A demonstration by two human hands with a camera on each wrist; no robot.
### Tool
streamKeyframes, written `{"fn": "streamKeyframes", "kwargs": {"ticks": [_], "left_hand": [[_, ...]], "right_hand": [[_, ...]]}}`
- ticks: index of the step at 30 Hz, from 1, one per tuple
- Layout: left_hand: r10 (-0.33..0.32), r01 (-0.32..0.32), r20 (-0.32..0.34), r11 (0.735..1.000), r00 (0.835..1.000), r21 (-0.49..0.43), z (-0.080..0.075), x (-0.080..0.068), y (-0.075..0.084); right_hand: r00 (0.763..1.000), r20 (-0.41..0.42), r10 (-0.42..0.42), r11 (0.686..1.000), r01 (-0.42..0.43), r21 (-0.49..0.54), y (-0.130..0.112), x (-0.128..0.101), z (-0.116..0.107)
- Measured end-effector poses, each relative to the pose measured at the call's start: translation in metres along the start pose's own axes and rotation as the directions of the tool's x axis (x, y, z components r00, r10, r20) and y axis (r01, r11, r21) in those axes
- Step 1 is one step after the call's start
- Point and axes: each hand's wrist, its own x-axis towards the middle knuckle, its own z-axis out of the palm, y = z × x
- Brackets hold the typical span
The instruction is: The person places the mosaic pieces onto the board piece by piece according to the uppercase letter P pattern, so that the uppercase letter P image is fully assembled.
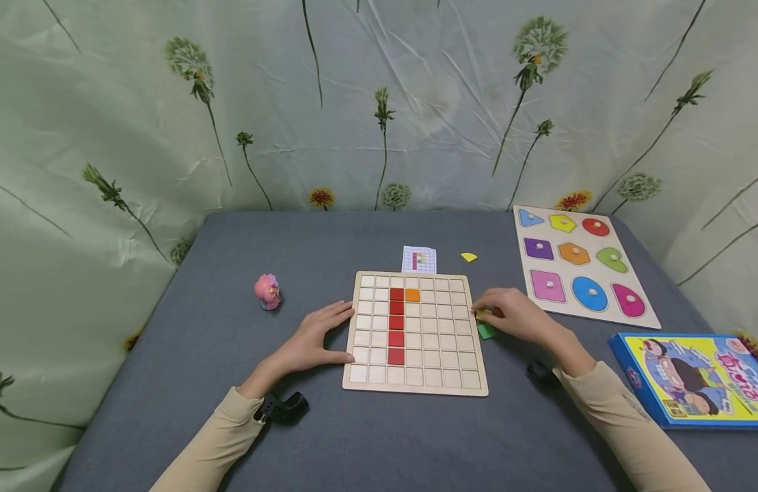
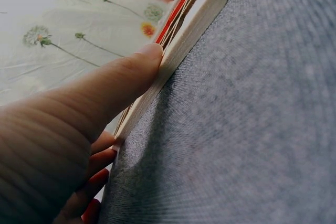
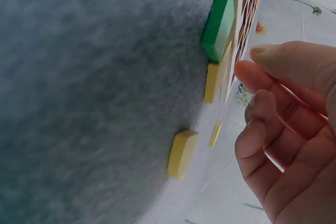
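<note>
A pale wooden grid board [image 1: 432,359] lies mid-table, with a column of several red square tiles [image 1: 396,324] and one orange tile [image 1: 412,295] in its cells. My left hand [image 1: 314,338] rests against the board's left side, thumb [image 2: 139,69] on the edge and fingers stretched along it. Just off the right edge, my right hand [image 1: 517,316] hovers beside a green block [image 3: 218,27] and yellow blocks [image 3: 181,156]. Its fingers are bent, thumb and index tips close together, and nothing shows between them. In the head view the hand partly hides the yellow blocks.
Behind the board lies a printed pattern card [image 1: 419,260], with a yellow wedge piece [image 1: 469,257] to its right. A shape puzzle board [image 1: 526,263] and a blue-edged box [image 1: 692,383] occupy the right side. A pink figurine [image 1: 268,292] stands on the left.
</note>
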Motion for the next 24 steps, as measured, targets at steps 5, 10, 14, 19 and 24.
{"fn": "streamKeyframes", "kwargs": {"ticks": [5, 10, 14, 19, 24], "left_hand": [[0.004, -0.004, -0.002, 1.0, 1.0, 0.007, 0.0, 0.0, 0.0], [0.009, -0.009, 0.0, 1.0, 1.0, 0.014, 0.0, 0.001, 0.0], [0.016, -0.016, -0.001, 1.0, 1.0, 0.013, 0.001, 0.001, 0.0], [0.013, -0.013, -0.004, 1.0, 1.0, 0.01, 0.001, 0.001, 0.0], [0.005, -0.005, 0.0, 1.0, 1.0, 0.01, 0.001, 0.0, -0.001]], "right_hand": [[1.0, -0.011, 0.003, 1.0, -0.003, 0.019, 0.002, -0.007, -0.001], [1.0, -0.003, 0.0, 0.998, 0.0, 0.066, 0.004, -0.015, -0.001], [1.0, 0.012, -0.028, 0.992, 0.027, 0.12, 0.006, -0.022, -0.001], [0.998, 0.06, -0.024, 0.988, 0.014, 0.152, 0.009, -0.025, -0.001], [0.994, 0.11, 0.006, 0.987, -0.024, 0.16, 0.009, -0.027, 0.0]]}}
